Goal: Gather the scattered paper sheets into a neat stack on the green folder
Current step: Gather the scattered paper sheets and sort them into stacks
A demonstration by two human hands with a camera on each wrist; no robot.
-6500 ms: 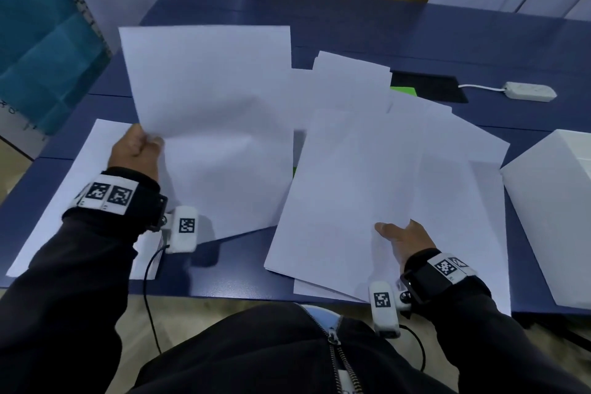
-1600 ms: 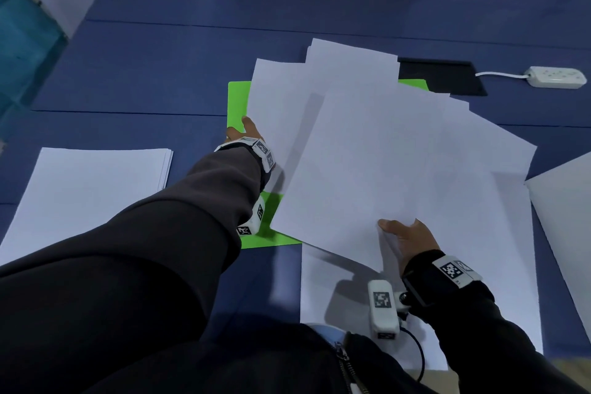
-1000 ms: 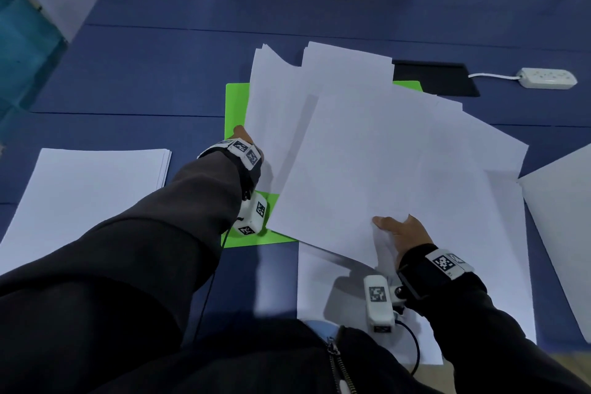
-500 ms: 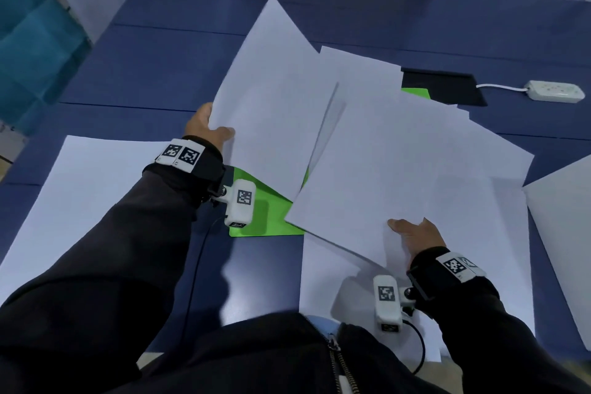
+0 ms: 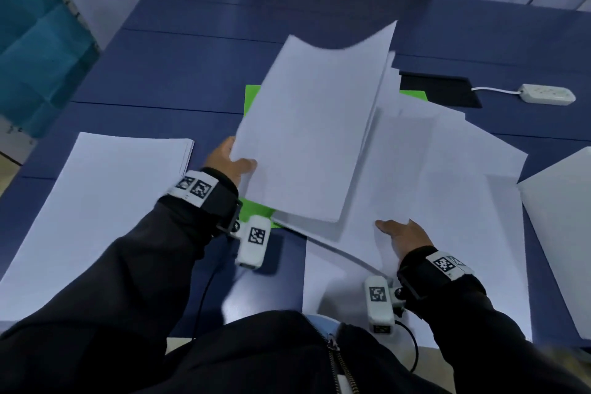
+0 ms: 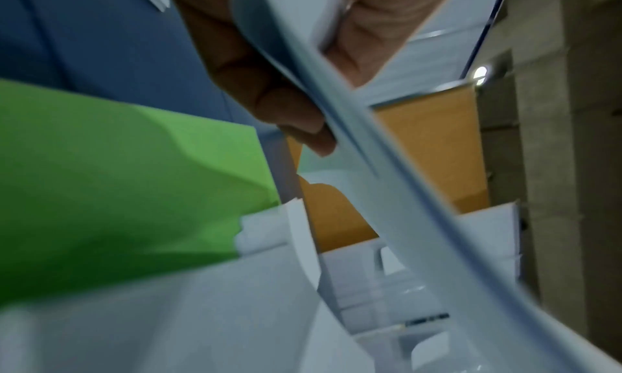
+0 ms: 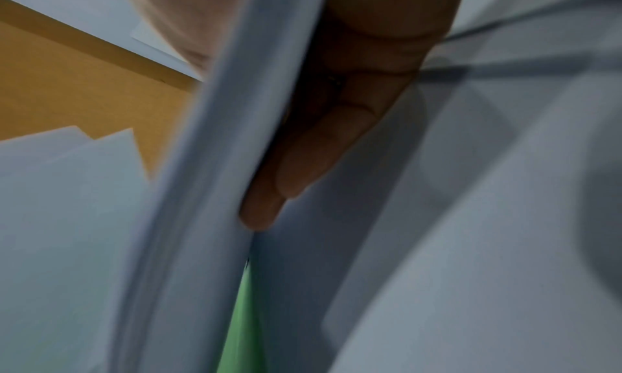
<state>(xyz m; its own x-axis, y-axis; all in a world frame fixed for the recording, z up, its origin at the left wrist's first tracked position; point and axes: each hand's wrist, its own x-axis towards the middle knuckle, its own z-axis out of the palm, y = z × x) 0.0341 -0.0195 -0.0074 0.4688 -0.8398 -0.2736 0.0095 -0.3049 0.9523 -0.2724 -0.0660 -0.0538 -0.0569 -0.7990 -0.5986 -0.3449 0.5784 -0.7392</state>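
My left hand (image 5: 232,163) pinches the near left corner of a lifted white sheet (image 5: 313,125), thumb on top and fingers (image 6: 296,118) beneath. The sheet tilts up over the green folder (image 5: 252,96), whose bare face (image 6: 117,179) lies under it. My right hand (image 5: 399,233) grips the near edge of a fanned bundle of white sheets (image 5: 447,169), thumb above, fingers (image 7: 303,166) below. More loose sheets (image 5: 335,281) lie under that bundle at the table's front edge. Most of the folder is hidden by paper.
A squared pile of white paper (image 5: 96,208) lies on the blue table (image 5: 192,67) at the left. At the far right lie a white power strip (image 5: 548,97) with its cable, a black inset panel (image 5: 441,89), and a large white sheet or box (image 5: 563,233).
My left hand has drawn back toward me with its sheet, which now rises steeper and curls at its far edge. The right hand still holds the bundle in the same place.
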